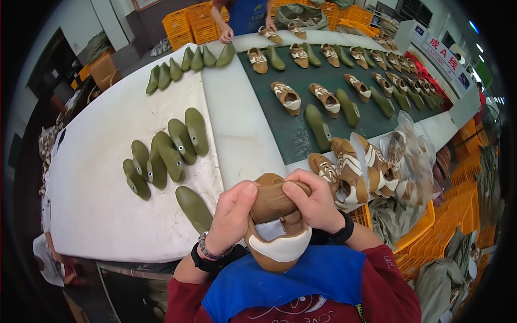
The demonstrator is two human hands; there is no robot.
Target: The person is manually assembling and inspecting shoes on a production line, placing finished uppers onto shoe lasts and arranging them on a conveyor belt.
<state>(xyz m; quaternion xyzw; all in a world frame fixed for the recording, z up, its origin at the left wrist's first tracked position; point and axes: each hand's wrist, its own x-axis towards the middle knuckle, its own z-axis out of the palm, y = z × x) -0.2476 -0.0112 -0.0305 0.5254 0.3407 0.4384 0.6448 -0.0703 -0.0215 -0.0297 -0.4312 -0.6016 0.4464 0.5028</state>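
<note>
Close to my body is a brown shoe upper (pixel 277 252) with a white heel patch, its heel end toward me. My left hand (pixel 230 218) is closed on the left edge of its opening, thumb on top. On the other side my right hand (pixel 315 203) grips the tongue and right edge, thumb pressed on the brown fabric. Between the hands the opening is spread, and a pale lining piece shows inside. A green shoe last (pixel 194 209) lies just left of my left hand. The fingers under the upper are hidden.
Several green lasts (pixel 176 156) lie on the white padded table (pixel 97 215). Beyond it, a dark green conveyor belt (pixel 258 107) carries rows of brown shoes and lasts. More uppers (pixel 350 167) and a plastic bag (pixel 414 167) sit at right, above orange crates (pixel 452 215). A co-worker (pixel 247 16) stands opposite.
</note>
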